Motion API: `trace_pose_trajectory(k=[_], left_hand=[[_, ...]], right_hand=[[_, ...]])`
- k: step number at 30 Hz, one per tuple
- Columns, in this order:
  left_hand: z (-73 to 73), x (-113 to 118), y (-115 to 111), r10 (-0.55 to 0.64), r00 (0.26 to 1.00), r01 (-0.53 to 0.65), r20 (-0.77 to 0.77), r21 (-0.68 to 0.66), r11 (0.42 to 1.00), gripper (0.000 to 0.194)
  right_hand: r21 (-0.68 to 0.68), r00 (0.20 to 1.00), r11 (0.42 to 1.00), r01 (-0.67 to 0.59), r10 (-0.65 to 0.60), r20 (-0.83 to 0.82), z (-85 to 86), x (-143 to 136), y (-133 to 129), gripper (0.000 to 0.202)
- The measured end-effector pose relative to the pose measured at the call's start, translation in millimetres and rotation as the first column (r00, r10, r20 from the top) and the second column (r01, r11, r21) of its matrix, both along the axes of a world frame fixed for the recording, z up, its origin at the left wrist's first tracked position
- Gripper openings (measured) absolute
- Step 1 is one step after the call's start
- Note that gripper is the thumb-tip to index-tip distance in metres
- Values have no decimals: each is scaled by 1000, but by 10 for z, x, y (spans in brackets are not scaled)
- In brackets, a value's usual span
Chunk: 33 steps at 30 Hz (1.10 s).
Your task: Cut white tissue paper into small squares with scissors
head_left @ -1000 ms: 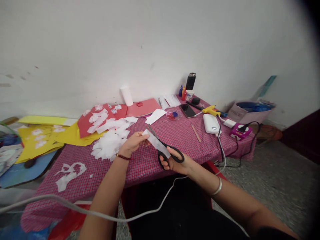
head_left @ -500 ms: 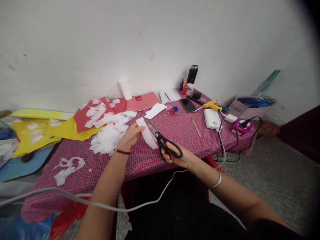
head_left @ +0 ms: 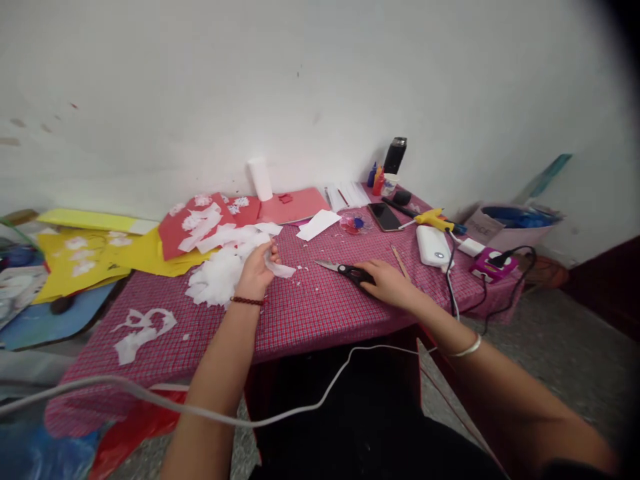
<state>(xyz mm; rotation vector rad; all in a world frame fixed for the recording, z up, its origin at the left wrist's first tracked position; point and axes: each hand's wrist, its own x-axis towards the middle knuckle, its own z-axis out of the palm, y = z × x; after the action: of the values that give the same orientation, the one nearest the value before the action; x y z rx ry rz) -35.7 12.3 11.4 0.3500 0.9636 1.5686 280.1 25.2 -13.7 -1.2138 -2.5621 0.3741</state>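
Observation:
My left hand (head_left: 260, 270) is closed on a curled white paper strip (head_left: 281, 269), whose end hangs out past the fingers. My right hand (head_left: 387, 281) lies over the handles of the black-handled scissors (head_left: 345, 269). Their blades are together, low at the tabletop, and point left toward the strip. Some of the right fingers are hidden. Beside my left hand is a heap of white paper pieces (head_left: 213, 275). Small white scraps dot the checked tablecloth (head_left: 310, 307) between my hands.
Folded white paper (head_left: 319, 225), a phone (head_left: 385, 217), a wooden stick (head_left: 400, 261), a white power bank (head_left: 434, 247) and a yellow glue gun (head_left: 433, 219) lie around. Red card (head_left: 295, 203) and yellow sheets (head_left: 85, 253) are behind and left. A white cable (head_left: 280, 417) crosses in front.
The scissors have gone from the paper strip down to the tabletop at right, their blades now together. The strip has curled into my left hand and shows less. The view has shifted slightly.

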Motion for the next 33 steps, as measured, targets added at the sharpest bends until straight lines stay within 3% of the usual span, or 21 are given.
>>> trace_pose_trajectory(k=[5,11,16,19,21,24,29,31,33], left_hand=[[2,73,0,2,1000,-3,-12,-18,1000,11],[-22,147,-1,-16,999,15,-31,-28,999,7],[-59,204,-57,-42,997,43,-58,6,999,12],[-67,233,-119,-44,998,44,-46,14,999,21],[-36,256,-188,-72,997,72,-3,9,997,24],[58,302,-313,-138,989,137,58,24,990,24],[159,395,-462,-243,963,243,120,9,970,21],[155,415,-482,-276,951,280,142,-10,960,21],[142,416,-478,-280,947,289,155,-39,956,20]], right_hand=[[93,999,995,47,-48,11,74,-52,157,28],[304,983,953,8,-64,173,188,-582,887,31],[381,974,921,-75,-14,225,108,-1035,1382,31],[402,977,910,-104,17,212,24,-1149,1596,17],[425,988,903,-58,-10,156,24,-1193,1751,16],[457,992,884,102,-122,14,169,-1276,2040,23],[482,946,818,314,-230,-227,581,-1515,2581,28],[494,940,806,326,-219,-263,656,-1627,2742,27],[474,963,839,266,-208,-171,630,-1739,2844,28]])
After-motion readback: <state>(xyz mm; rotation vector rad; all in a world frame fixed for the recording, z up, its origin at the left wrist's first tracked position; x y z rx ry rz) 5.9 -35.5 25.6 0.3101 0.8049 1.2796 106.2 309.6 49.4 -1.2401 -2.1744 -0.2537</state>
